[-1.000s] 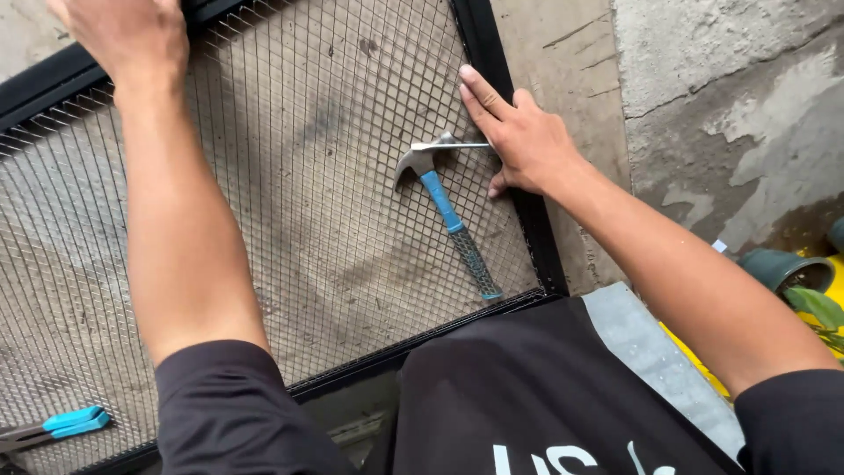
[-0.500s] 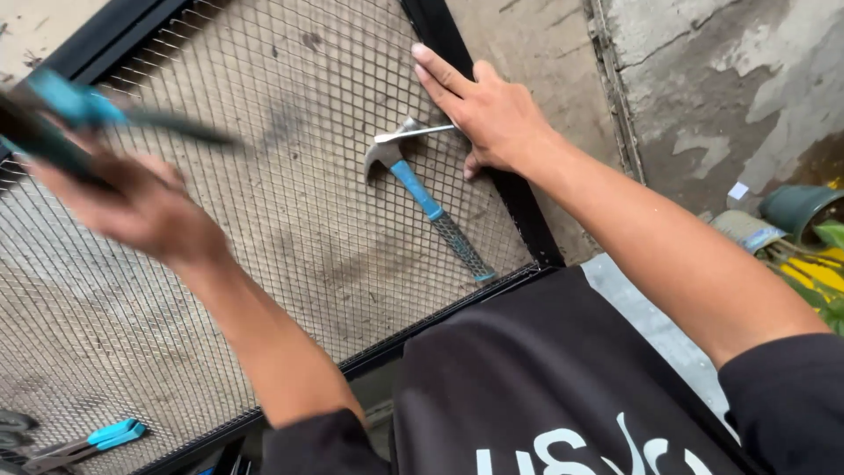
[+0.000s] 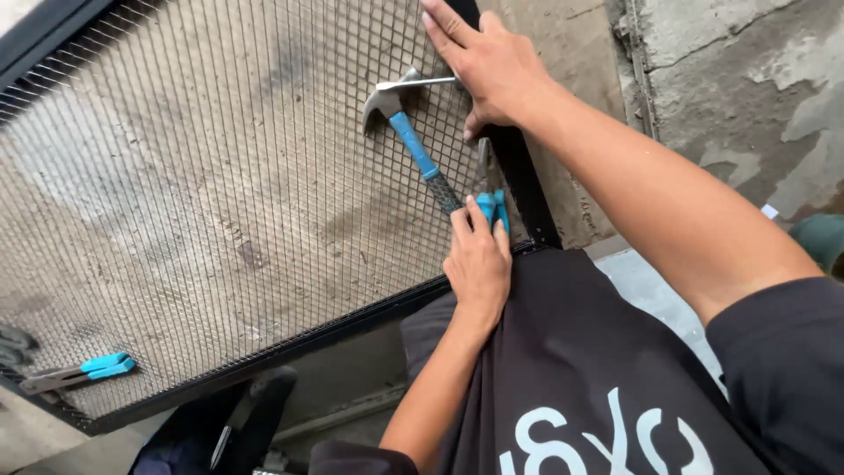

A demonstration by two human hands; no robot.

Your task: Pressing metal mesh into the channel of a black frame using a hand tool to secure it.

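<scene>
Pliers (image 3: 492,208) in left hand (image 3: 479,264) at frame (image 3: 519,176) edge.

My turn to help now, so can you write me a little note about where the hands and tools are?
Left hand: holds blue-handled pliers, tip at the wire mesh by the black frame.
Right hand: flat on the frame's top corner, beside the hammer lying on the mesh.
Spare pliers lie at the lower left corner.
Done or left: cannot tell from this view.

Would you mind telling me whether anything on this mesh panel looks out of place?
A claw hammer lies loose on the wire mesh panel beside the right hand; blue-handled pliers lie under its lower left corner. No damage shows.
</scene>
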